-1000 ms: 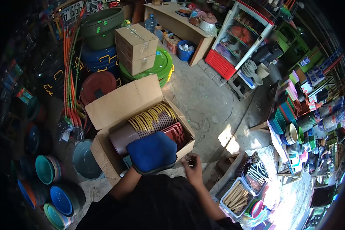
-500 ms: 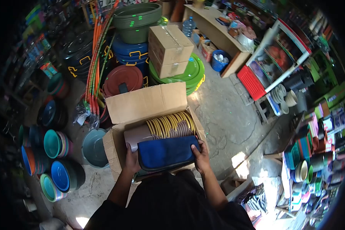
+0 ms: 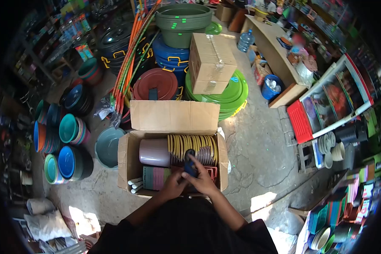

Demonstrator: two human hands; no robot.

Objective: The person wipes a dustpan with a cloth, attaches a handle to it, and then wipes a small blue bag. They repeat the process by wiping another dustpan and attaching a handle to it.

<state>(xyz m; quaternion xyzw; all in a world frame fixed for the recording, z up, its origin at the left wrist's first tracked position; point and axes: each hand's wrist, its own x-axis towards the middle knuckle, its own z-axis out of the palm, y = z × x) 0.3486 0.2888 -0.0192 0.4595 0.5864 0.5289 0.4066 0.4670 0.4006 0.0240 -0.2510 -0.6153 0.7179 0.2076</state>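
A dark blue folded cloth [image 3: 191,169] is seen nearly end-on above an open cardboard box [image 3: 173,116]. My right hand [image 3: 202,183] grips it with the thumb and fingers. My left hand [image 3: 173,184] is closed at its lower end, fingertips pressed together on it beside the right hand. Inside the box, a mauve plastic container [image 3: 154,152] lies next to a row of nested pieces with yellow rims [image 3: 192,146]. Nearer to me are a green and pink item [image 3: 154,177], white rods [image 3: 135,184] and a red plastic piece [image 3: 213,172], partly hidden by my hands.
Beyond the box stand a red-brown lidded bin [image 3: 154,82], a green lid [image 3: 228,91] bearing a taped carton [image 3: 211,63], and orange and green poles [image 3: 131,55]. Basins [image 3: 110,146] sit on the left. A red-and-white display case [image 3: 300,122] and a wooden counter [image 3: 279,51] are right.
The blue cloth has turned from broad and flat to narrow and end-on. My hands have come together around it, uncovering more of the box's contents. The camera view has shifted.
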